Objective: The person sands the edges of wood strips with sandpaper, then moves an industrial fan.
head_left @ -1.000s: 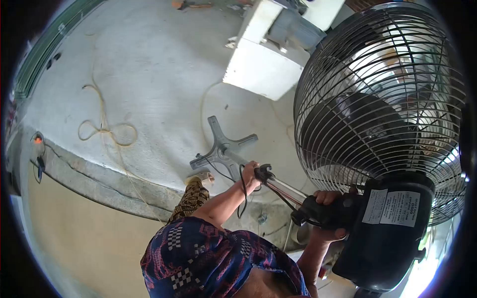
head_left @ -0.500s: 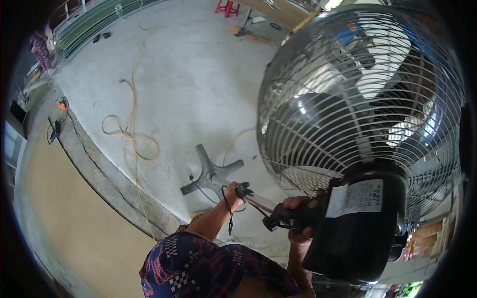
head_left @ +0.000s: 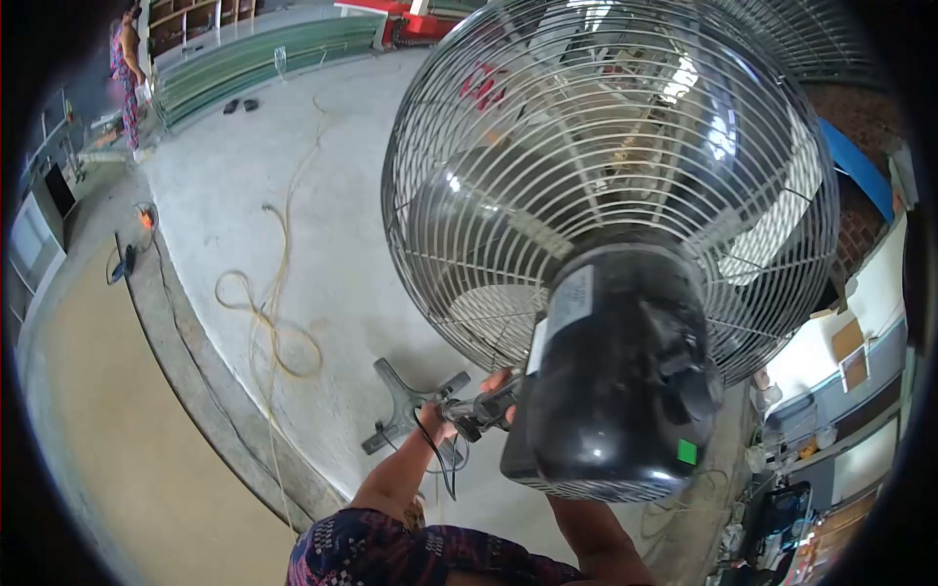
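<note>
A large pedestal fan with a black motor housing [head_left: 616, 391] and a round wire cage [head_left: 606, 186] takes up the middle and right of the view. My left hand [head_left: 437, 420] is closed around its pole, and a black cord [head_left: 445, 469] hangs beside that wrist. Higher up, just under the fan head, my right hand [head_left: 503, 383] grips the neck, with fingertips showing and the rest hidden by the housing. Beyond my left hand, the grey cross-shaped base [head_left: 401, 400] rests on the concrete floor. The pole leans toward me.
A tan hose [head_left: 283, 283] lies looped on the floor. A dark cable [head_left: 181, 332] with an orange plug end [head_left: 147, 220] runs along the raised edge at left. Another person [head_left: 127, 78] stands far left near stacked green lengths [head_left: 264, 73]. Cluttered shelves [head_left: 831, 459] stand at right.
The fan head has shifted left and turned, showing more of the housing's back. My hands appear closer together. The view has swung, so the far person is more fully visible.
</note>
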`<state>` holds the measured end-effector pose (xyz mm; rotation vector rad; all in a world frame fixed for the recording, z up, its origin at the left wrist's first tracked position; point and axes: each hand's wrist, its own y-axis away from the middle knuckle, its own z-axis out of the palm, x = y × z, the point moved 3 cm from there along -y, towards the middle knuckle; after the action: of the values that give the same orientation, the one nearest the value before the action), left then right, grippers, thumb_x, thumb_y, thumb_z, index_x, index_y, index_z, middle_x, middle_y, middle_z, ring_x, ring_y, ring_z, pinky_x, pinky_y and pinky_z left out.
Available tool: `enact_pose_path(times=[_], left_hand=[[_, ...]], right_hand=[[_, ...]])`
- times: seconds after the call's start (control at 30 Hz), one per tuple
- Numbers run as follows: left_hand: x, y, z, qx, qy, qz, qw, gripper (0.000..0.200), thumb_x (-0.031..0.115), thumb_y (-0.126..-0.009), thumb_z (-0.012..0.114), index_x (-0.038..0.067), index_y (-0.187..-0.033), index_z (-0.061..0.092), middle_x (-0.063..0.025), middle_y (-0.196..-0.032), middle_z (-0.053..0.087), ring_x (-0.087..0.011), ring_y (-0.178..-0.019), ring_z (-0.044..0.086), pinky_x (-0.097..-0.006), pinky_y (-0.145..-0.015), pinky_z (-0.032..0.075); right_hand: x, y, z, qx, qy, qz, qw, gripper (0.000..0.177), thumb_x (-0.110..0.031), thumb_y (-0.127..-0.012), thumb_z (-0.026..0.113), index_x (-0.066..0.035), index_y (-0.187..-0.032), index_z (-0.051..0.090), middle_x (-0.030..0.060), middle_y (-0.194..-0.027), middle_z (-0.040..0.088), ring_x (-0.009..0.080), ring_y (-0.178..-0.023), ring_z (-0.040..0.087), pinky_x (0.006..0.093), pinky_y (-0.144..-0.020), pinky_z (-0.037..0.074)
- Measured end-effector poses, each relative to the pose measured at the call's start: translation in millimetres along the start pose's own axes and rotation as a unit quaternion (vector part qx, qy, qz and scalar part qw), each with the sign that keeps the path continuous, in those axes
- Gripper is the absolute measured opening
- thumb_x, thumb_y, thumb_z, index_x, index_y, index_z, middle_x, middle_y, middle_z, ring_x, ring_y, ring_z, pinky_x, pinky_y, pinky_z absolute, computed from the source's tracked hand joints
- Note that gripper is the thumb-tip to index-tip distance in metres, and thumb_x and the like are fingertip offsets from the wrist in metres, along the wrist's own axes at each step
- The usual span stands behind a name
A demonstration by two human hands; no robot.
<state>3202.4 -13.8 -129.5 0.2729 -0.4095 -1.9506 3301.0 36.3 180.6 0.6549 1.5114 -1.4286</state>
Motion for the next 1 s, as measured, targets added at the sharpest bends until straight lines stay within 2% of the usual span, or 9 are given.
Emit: enact_pose_path(times=[0.07,0.13,0.43,0.53,1.0], left_hand=[[-1,-48,-17,-0.057,0.086,-0.061,0.993,0.035,0.033,-0.090,0.032,0.005,-0.107,0.045,-0.0135,-0.101,0.052,-0.0264,-0.092,0.054,-0.0464,-0.079,0.045],[6,-74,-11,-0.039,0.096,-0.051,0.993,0.035,0.033,-0.090,0.032,0.005,-0.107,0.046,-0.0137,-0.100,0.053,-0.0266,-0.090,0.054,-0.0462,-0.078,0.045],[26,-70,-4,0.033,0.016,0.009,0.999,0.033,0.031,-0.090,0.035,0.005,-0.105,0.047,-0.0146,-0.097,0.054,-0.0277,-0.084,0.055,-0.0454,-0.073,0.046],[34,-64,-9,0.034,-0.006,0.013,0.999,0.032,0.031,-0.090,0.036,0.004,-0.104,0.047,-0.0149,-0.096,0.055,-0.0280,-0.082,0.055,-0.0451,-0.072,0.047],[55,-11,9,0.166,-0.175,-0.009,0.970,0.029,0.029,-0.090,0.040,0.004,-0.101,0.049,-0.0163,-0.091,0.057,-0.0296,-0.072,0.056,-0.0438,-0.064,0.048]], right_hand=[[12,-18,-13,-0.001,0.003,0.008,1.000,0.076,-0.043,-0.068,0.072,-0.007,-0.123,0.034,0.0164,-0.089,0.054,0.0249,-0.078,0.055,0.0350,-0.067,0.047],[22,-43,-19,-0.002,0.008,0.020,1.000,0.075,-0.043,-0.068,0.071,-0.007,-0.123,0.034,0.0163,-0.089,0.054,0.0247,-0.078,0.055,0.0348,-0.067,0.047],[40,-62,-36,0.022,0.041,0.051,0.998,0.071,-0.041,-0.069,0.071,-0.006,-0.121,0.037,0.0161,-0.089,0.055,0.0240,-0.077,0.055,0.0340,-0.066,0.047],[45,-55,-35,0.031,0.065,0.070,0.995,0.070,-0.041,-0.070,0.071,-0.006,-0.120,0.038,0.0161,-0.089,0.055,0.0237,-0.077,0.055,0.0337,-0.066,0.047],[53,-67,-30,0.081,0.160,0.100,0.979,0.063,-0.039,-0.072,0.070,-0.005,-0.118,0.043,0.0158,-0.089,0.056,0.0226,-0.075,0.055,0.0324,-0.064,0.047]])
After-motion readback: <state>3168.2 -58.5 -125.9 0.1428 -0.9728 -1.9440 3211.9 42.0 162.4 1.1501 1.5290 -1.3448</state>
